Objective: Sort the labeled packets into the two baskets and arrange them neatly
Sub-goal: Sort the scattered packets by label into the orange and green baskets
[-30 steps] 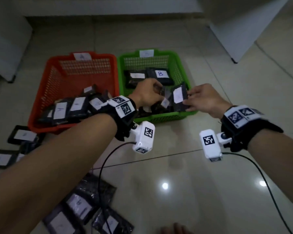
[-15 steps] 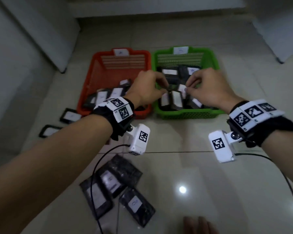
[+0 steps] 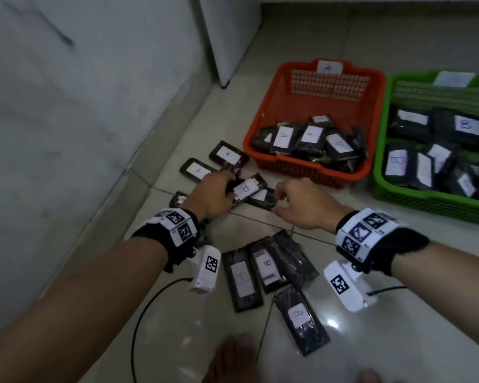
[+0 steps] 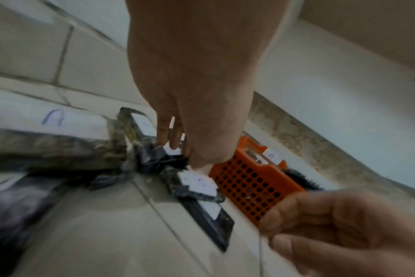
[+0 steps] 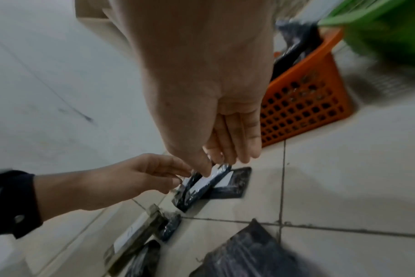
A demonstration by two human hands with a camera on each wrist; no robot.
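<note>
Black wrapped packets with white A or B labels lie on the tiled floor. My left hand (image 3: 228,187) pinches the left end of a B packet (image 3: 245,189), which is tilted up off the floor; the pinch also shows in the left wrist view (image 4: 178,150). My right hand (image 3: 277,200) hovers just right of it, over another packet (image 3: 262,197). In the right wrist view its fingers (image 5: 235,142) are nearly straight and its thumb tip lies over the B packet (image 5: 201,185); I cannot tell whether it touches. The orange basket (image 3: 315,172) holds A packets, the green basket (image 3: 382,186) B packets.
Two A packets (image 3: 227,154) lie beyond my left hand. Several more packets (image 3: 242,277) lie between my forearms, one of them face down (image 3: 293,258). A wall runs along the left and a white cabinet (image 3: 227,37) stands behind. Bare toes (image 3: 233,360) show at the bottom edge.
Both hands have left the green basket and come down to the loose packets on the floor at the left. My left hand has taken hold of a B packet.
</note>
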